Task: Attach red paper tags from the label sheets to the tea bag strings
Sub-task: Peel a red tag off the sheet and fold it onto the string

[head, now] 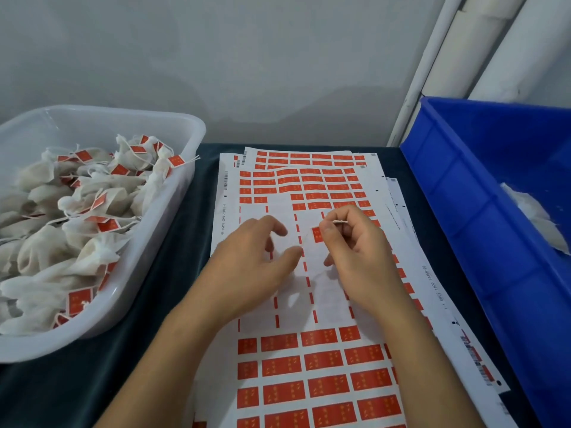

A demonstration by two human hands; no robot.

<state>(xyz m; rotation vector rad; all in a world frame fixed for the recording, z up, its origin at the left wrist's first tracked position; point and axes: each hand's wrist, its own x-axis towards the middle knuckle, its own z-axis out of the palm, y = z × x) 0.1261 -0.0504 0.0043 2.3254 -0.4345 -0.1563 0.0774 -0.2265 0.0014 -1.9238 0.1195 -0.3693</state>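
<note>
Head view: right hand [355, 251] pinches white string [340, 222] over red tag [317, 235]; left hand [256, 261] loosely open.

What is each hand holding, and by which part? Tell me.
The right hand pinches a thin string near its end, over a red tag. The left hand holds nothing.

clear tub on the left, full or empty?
Nearly full: the clear tub holds heaped tea bags, many already carrying red tags.

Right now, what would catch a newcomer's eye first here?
The label sheets with rows of red tags, spread across the middle under both hands. Next, the clear tub of tagged tea bags on the left and the blue bin on the right.
</note>
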